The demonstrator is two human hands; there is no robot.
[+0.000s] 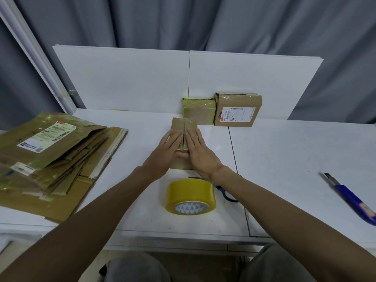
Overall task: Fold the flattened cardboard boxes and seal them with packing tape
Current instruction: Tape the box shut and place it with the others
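Tape roll (190,197) sits by the tabletop's near edge, untouched. Mid-table, left hand (166,151) and right hand (198,152) lie flat and open, pressing the box (184,127) flaps shut — folding step. Next, probably: one palm holds, the other fetches tape.

Grey curtains (203,19) hang in heavy folds across the whole back of the room. In front of them stand two white panels (183,78) side by side, upright along the far edge of a white table (284,151), with a thin seam between them. A white post (34,58) runs at a slant on the left. The tabletop is made of joined slabs, lit evenly and softly. Below the near edge, a pale floor (12,247) shows.
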